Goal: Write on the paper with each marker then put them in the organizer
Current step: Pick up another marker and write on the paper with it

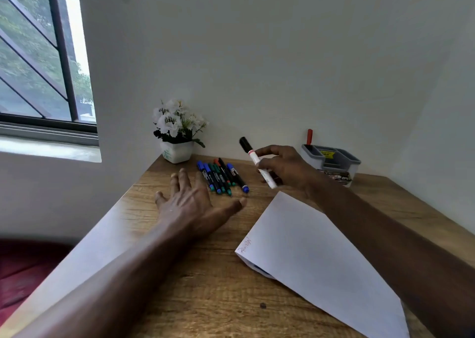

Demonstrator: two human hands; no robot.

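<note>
My right hand grips a white marker with a black cap, held tilted above the table between the marker row and the grey organizer. A red marker stands in the organizer's left compartment. Several blue, green, red and black markers lie side by side near the back of the table. My left hand is spread with straight fingers just in front of them, holding nothing. The white paper lies at the right front, with small writing at its left corner.
A white pot of white flowers stands in the back left corner of the wooden table. Walls close off the back and right sides. A window is at the far left, and something red sits below the table's left edge.
</note>
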